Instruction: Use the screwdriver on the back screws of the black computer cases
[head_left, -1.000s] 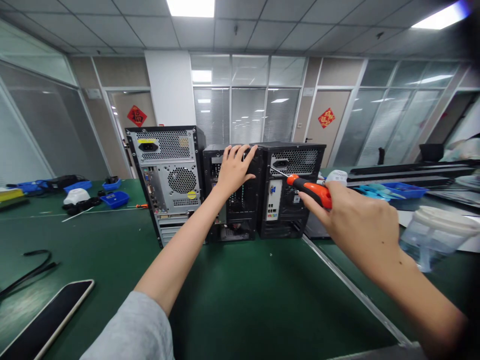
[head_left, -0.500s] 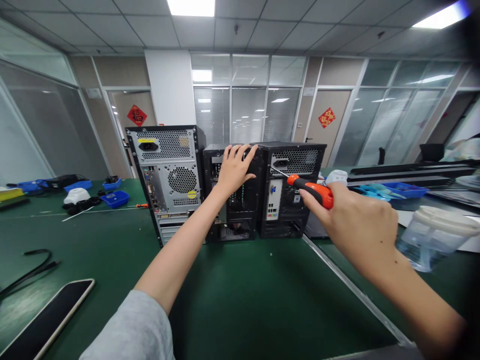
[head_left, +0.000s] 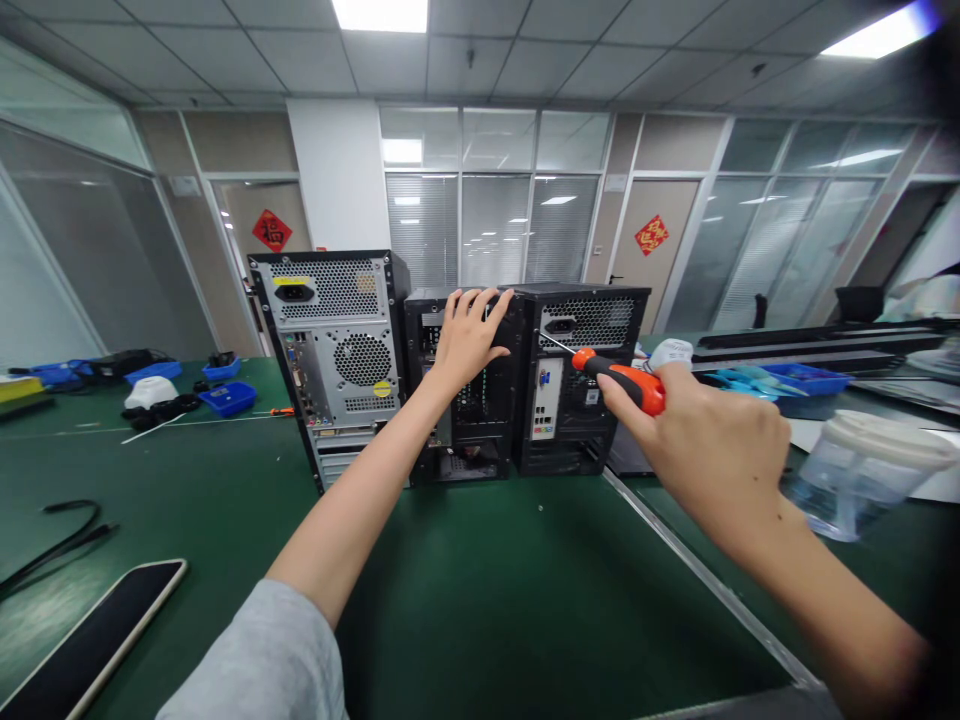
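Three computer cases stand side by side with their backs toward me. My right hand [head_left: 712,430] is closed around the red and black handle of a screwdriver [head_left: 622,378]. Its thin shaft points left, with the tip at the upper left edge of the right black computer case [head_left: 574,400], below the power supply. My left hand [head_left: 471,335] lies with fingers spread over the upper back of the middle black computer case [head_left: 480,440], hiding part of it. To the left is the taller silver-backed computer case [head_left: 364,360], which neither hand touches.
A phone [head_left: 97,635] and a black cable [head_left: 64,545] lie on the green tabletop [head_left: 547,600] at left. Blue trays [head_left: 229,398] sit farther back. A clear lidded cup [head_left: 862,480] stands right, beyond a pale strip [head_left: 697,565].
The view has shifted very slightly. Both hands keep their places, and the screwdriver tip stays at the same spot on the right case.
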